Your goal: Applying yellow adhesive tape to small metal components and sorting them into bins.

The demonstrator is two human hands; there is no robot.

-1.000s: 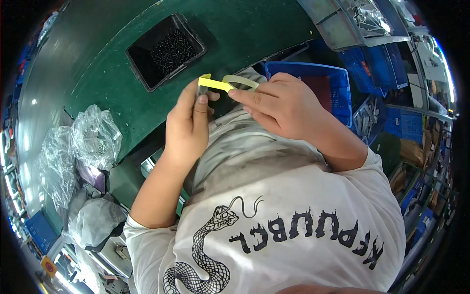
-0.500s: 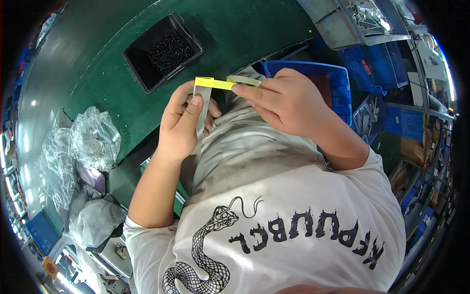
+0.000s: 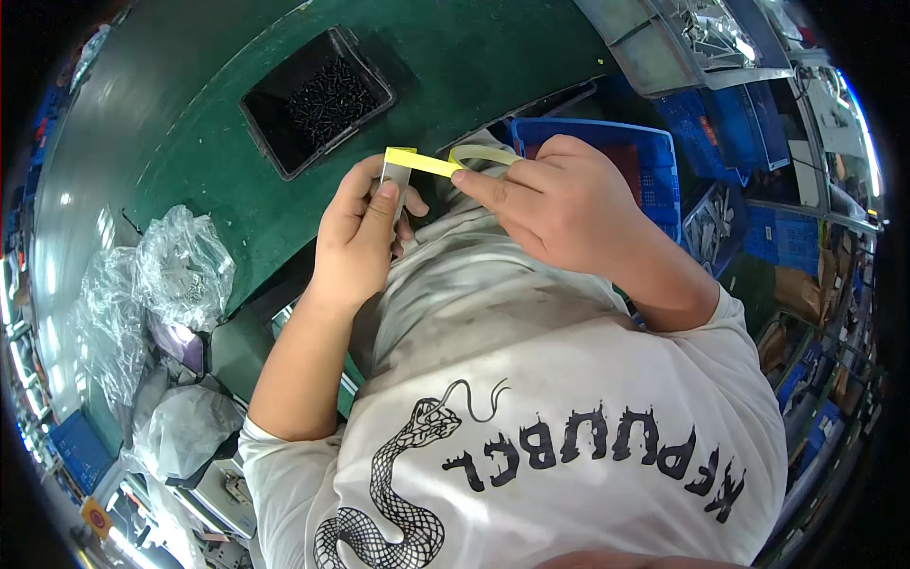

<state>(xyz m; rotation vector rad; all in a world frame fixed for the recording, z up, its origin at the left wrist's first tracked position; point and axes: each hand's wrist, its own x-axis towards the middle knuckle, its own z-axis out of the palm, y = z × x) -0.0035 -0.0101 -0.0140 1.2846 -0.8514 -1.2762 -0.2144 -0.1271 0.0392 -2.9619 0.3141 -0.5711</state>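
My left hand [image 3: 353,237] is closed around a flat, narrow grey strip [image 3: 395,180], thumb on its face and fingers behind. Yellow tape [image 3: 427,164] covers the strip's upper end and stretches from there to my right hand [image 3: 569,204]. The fingers of that hand are closed on the tape, the index finger lying along its lower edge. Behind them the tape curves up into a pale yellow loop; whether this is a roll or a loose length I cannot tell.
A black bin [image 3: 318,100] of small black parts sits on the green table [image 3: 204,133]. Crumpled clear plastic bags [image 3: 185,270] lie at the left. Beyond my right hand stands a blue basket [image 3: 664,161]; grey and blue crates [image 3: 645,47] fill the far right.
Both hands have shifted slightly to the right with the strip and tape. The tape now slants down toward my right hand, and its pale loop stands wider and rounder.
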